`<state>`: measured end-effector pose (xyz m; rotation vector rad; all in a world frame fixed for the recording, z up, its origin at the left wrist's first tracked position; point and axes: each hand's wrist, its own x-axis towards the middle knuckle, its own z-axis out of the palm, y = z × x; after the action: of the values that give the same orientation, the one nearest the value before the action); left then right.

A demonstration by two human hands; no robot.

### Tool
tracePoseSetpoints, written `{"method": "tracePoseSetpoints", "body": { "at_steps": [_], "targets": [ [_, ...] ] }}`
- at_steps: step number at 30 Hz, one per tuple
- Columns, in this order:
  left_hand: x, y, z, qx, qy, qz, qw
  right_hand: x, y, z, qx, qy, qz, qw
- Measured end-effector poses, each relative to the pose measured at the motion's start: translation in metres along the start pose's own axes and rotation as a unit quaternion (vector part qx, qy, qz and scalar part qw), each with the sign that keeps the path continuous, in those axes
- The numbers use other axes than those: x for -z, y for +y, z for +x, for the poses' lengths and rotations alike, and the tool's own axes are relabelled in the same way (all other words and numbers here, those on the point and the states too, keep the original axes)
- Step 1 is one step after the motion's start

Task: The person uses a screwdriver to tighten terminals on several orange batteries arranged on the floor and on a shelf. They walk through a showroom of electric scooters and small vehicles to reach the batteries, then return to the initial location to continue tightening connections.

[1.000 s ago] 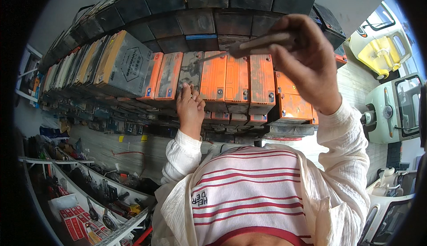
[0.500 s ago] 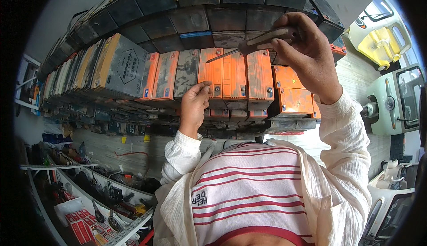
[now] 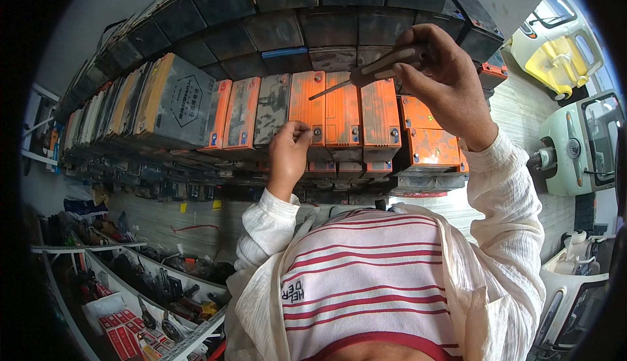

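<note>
In the head view, seemingly partway through: gripping a screwdriver (image 3: 385,65) with the right hand's (image 3: 444,86) fingers wrapped about its handle, held over an orange battery (image 3: 307,111) amid a row of batteries (image 3: 239,116). Cannot tell whether touching it, nor the amount of handling left. Pointing tip leftward and a little toward the body; long axis slanting from handle at upper right to tip at lower left, across the battery's length. Bending the left hand's (image 3: 288,156) fingers toward the thumb at the battery's near end, near a terminal (image 3: 317,131); cannot tell whether fully closed or pinching anything.
</note>
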<state>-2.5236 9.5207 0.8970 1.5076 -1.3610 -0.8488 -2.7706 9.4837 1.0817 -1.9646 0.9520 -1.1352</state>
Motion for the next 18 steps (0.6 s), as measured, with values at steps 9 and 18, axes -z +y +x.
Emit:
{"method": "tracePoseSetpoints", "body": {
  "at_steps": [9,18],
  "targets": [
    [-0.008,0.002,0.001,-0.152,0.062,0.166,0.972,-0.005,-0.002,0.003,0.022,-0.058,0.025,0.998],
    [-0.008,-0.003,0.000,-0.166,0.056,0.209,0.962,-0.018,-0.012,0.023,0.060,-0.213,-0.039,0.975]
  ]
}}
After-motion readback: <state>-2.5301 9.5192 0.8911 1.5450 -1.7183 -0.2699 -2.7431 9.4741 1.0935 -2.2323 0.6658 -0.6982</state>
